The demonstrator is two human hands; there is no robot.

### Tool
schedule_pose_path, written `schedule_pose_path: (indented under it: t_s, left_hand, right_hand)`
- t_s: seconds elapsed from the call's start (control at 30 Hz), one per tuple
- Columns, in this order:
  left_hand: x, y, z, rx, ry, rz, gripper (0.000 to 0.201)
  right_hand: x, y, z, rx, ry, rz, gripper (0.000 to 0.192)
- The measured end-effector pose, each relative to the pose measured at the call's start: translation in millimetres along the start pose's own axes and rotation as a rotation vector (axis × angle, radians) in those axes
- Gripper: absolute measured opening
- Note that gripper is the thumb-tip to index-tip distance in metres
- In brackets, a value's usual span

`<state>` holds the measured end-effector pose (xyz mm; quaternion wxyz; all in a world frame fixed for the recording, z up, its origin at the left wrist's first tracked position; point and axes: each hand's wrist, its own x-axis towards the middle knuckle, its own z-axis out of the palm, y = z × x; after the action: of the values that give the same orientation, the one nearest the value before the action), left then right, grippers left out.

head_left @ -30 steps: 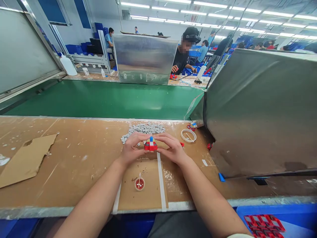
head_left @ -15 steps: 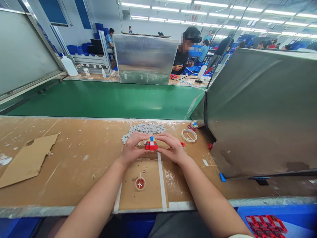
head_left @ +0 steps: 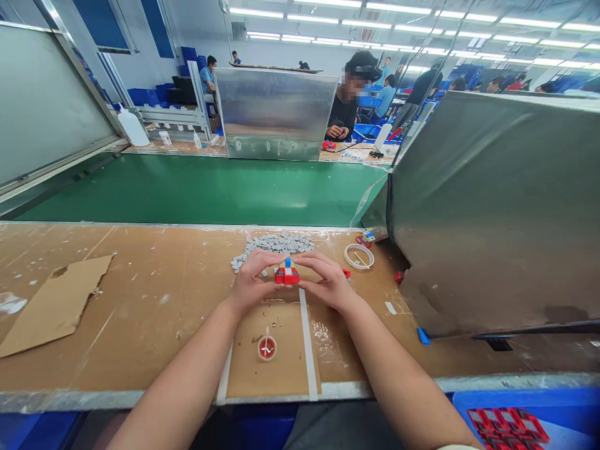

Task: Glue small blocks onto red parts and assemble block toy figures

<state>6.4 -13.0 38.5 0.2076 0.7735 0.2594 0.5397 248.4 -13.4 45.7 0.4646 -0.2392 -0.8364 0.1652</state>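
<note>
A small blocky red, blue and yellow brick model [head_left: 286,274] is gripped between the left hand [head_left: 250,281] and right hand [head_left: 325,281]. Flat grey plastic tiles [head_left: 274,245] are heaped just behind, toward the scuffed desk's [head_left: 140,300] far edge.

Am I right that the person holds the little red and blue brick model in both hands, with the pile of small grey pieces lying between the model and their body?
Not quite. Both the left hand and right hand do hold the brick model, but the head view shows the pile of grey pieces lying beyond the model, toward the green belt, not between it and the body.
</note>
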Motion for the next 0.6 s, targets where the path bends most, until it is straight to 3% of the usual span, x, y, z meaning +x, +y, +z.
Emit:
schedule_pose_path:
  t_s: [0.47, 0.6]
  left_hand:
    - [-0.5, -3.0, 1.8, 0.054, 0.003, 0.009, 0.05]
    - [0.2, -2.5, 1.5, 0.087, 0.003, -0.041, 0.053]
  right_hand:
    - [0.4, 2.0, -2.1, 0.01, -0.013, 0.0, 0.043]
    - [1.2, -2.4, -6.0, 0.083, -0.066, 0.151, 0.055]
